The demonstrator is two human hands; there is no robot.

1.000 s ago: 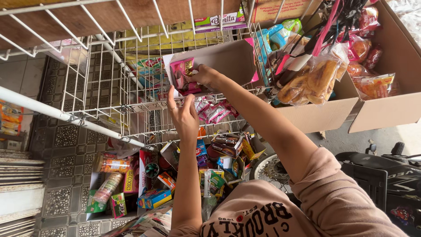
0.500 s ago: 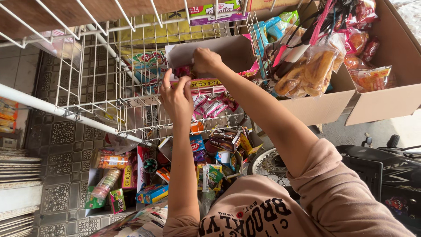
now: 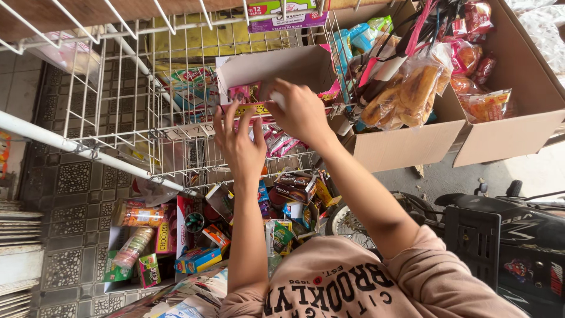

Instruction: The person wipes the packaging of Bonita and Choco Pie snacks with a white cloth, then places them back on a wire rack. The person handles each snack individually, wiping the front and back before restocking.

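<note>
My left hand (image 3: 238, 144) is raised with its fingers spread, the fingertips touching pink sachets (image 3: 244, 93) that stand in a small open cardboard box (image 3: 271, 66). My right hand (image 3: 301, 112) is just to the right of it at the mouth of the same box, fingers curled around a small pale packet (image 3: 276, 100) that is mostly hidden by the hand. The box sits inside a white wire basket (image 3: 118, 118). More pink-and-white sachets (image 3: 281, 143) lie in the basket under my hands.
A large cardboard carton (image 3: 412, 147) at right holds bags of fried snacks (image 3: 406, 94) and red packets. Below the basket lie several boxes and jars of goods (image 3: 206, 235) on a tiled floor. A white pipe (image 3: 70, 147) crosses at left. A motorbike (image 3: 500, 235) is at lower right.
Both hands have closed in on the small box. The pink packet that my right hand held up a second ago is no longer visible in it.
</note>
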